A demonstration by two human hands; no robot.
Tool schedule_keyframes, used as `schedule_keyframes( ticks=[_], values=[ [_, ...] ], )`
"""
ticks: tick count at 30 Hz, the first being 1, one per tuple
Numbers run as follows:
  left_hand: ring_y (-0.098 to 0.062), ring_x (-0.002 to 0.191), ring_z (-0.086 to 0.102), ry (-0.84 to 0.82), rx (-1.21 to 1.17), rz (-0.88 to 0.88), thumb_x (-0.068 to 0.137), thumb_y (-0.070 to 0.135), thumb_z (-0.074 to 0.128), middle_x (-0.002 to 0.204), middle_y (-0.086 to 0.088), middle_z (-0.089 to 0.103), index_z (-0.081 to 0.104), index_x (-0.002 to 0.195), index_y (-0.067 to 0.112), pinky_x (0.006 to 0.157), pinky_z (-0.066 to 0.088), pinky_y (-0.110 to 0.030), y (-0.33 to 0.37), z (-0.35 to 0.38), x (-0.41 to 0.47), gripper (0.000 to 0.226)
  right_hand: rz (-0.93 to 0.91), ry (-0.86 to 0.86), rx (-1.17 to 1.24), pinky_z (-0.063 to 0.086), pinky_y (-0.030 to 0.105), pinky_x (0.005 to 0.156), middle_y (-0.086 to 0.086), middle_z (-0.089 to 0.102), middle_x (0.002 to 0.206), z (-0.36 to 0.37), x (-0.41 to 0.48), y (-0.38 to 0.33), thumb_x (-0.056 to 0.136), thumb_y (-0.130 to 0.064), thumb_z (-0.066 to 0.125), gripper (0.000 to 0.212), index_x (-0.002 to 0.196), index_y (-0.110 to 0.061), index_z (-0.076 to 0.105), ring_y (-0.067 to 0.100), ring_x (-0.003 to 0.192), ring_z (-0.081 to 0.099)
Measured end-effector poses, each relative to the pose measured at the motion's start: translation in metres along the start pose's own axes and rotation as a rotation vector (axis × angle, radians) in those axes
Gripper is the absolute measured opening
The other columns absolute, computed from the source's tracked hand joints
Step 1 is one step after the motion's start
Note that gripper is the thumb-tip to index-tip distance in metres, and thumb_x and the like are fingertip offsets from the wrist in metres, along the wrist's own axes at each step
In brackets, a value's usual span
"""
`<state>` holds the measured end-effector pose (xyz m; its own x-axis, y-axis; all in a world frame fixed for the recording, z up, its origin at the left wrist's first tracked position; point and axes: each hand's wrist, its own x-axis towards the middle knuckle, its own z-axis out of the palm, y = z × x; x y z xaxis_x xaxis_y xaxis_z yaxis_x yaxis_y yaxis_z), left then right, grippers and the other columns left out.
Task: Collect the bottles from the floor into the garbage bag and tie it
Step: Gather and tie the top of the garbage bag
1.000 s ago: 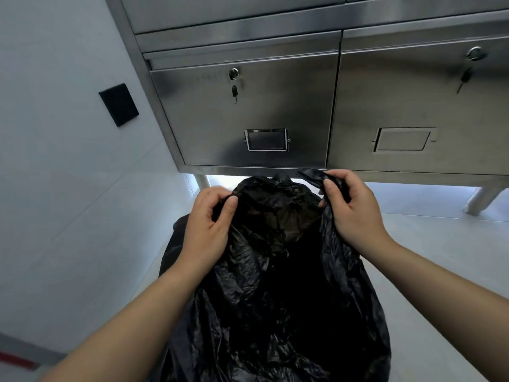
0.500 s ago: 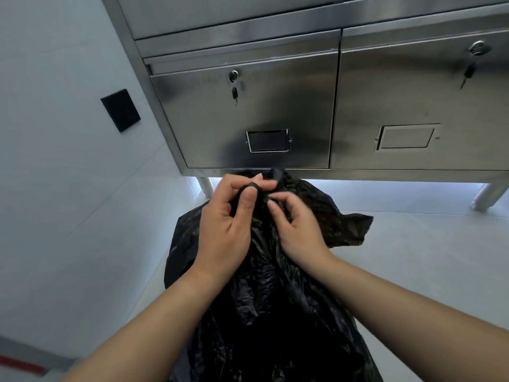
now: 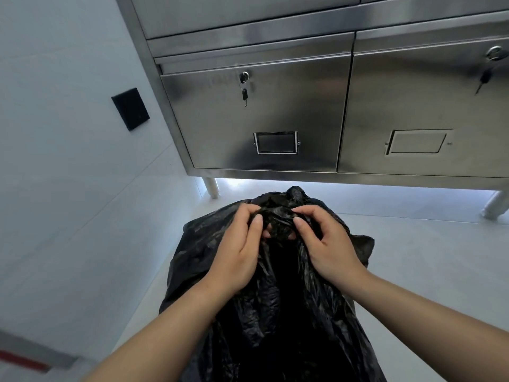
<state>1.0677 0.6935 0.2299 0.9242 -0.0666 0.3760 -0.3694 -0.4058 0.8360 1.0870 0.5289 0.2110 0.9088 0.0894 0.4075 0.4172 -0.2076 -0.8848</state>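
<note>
A black garbage bag [image 3: 278, 312] stands on the pale floor right below me, its crinkled top gathered into a bunch. My left hand [image 3: 238, 250] grips the left side of that bunch with curled fingers. My right hand [image 3: 326, 245] grips the right side, thumb and fingers pinching the plastic. Both hands sit close together at the bag's mouth. No bottles show; the bag's inside is hidden.
A stainless steel cabinet [image 3: 275, 117] with two locked doors and hanging keys stands just ahead on short legs [image 3: 212, 187]. A white wall with a black plate [image 3: 130, 108] runs along the left. Pale floor [image 3: 427, 266] spreads to the right.
My hands came together from holding the bag's mouth apart, and now both bunch the top edges at the centre. The gathered top sits lower in view.
</note>
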Motion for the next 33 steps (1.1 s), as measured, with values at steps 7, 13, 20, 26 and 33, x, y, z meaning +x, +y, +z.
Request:
schedule_keyframes(
  ticks=[7, 13, 20, 26, 33],
  values=[
    [0.003, 0.106, 0.056, -0.009, 0.008, 0.041, 0.087, 0.03, 0.055, 0.111, 0.021, 0.059, 0.06, 0.087, 0.047, 0.084, 0.046, -0.012, 0.005, 0.003, 0.001, 0.017, -0.018, -0.079, -0.002, 0.042, 0.01, 0.082, -0.021, 0.065, 0.094, 0.006, -0.002, -0.006, 0.09, -0.018, 0.058, 0.023, 0.095, -0.04, 0.06, -0.005, 0.092, 0.059],
    [-0.001, 0.079, 0.067, 0.065, -0.036, -0.097, 0.078, 0.028, 0.072, 0.08, 0.016, 0.072, 0.064, 0.091, 0.04, 0.074, 0.051, -0.017, -0.005, 0.001, 0.003, 0.02, 0.005, -0.148, -0.016, 0.045, 0.019, 0.085, -0.015, 0.065, 0.094, 0.0, -0.006, -0.003, 0.086, -0.027, 0.061, 0.02, 0.104, -0.037, 0.06, 0.002, 0.096, 0.06],
    [0.002, 0.077, 0.065, 0.017, 0.039, -0.08, 0.062, 0.034, 0.083, 0.08, 0.02, 0.07, 0.068, 0.079, 0.039, 0.073, 0.048, -0.01, -0.008, 0.0, 0.001, 0.024, 0.033, -0.142, 0.02, 0.046, 0.021, 0.08, -0.016, 0.066, 0.082, 0.001, -0.004, -0.007, 0.085, -0.027, 0.064, 0.005, 0.082, -0.031, 0.066, 0.0, 0.083, 0.06],
    [0.003, 0.076, 0.065, 0.005, 0.027, -0.062, 0.058, 0.048, 0.08, 0.079, 0.021, 0.071, 0.069, 0.078, 0.038, 0.072, 0.048, -0.01, -0.008, 0.001, 0.0, 0.025, 0.114, -0.115, -0.046, 0.043, 0.028, 0.07, -0.004, 0.065, 0.074, 0.0, 0.005, -0.004, 0.087, -0.034, 0.058, 0.011, 0.077, -0.029, 0.057, 0.022, 0.075, 0.058],
    [0.004, 0.08, 0.065, -0.017, 0.067, -0.029, 0.061, 0.037, 0.084, 0.081, 0.019, 0.07, 0.069, 0.086, 0.037, 0.071, 0.049, -0.009, -0.005, 0.003, -0.004, 0.028, 0.204, -0.058, -0.019, 0.04, 0.035, 0.062, 0.014, 0.066, 0.069, -0.002, 0.011, -0.002, 0.088, -0.037, 0.058, 0.017, 0.073, -0.029, 0.057, 0.016, 0.056, 0.047]
  ],
)
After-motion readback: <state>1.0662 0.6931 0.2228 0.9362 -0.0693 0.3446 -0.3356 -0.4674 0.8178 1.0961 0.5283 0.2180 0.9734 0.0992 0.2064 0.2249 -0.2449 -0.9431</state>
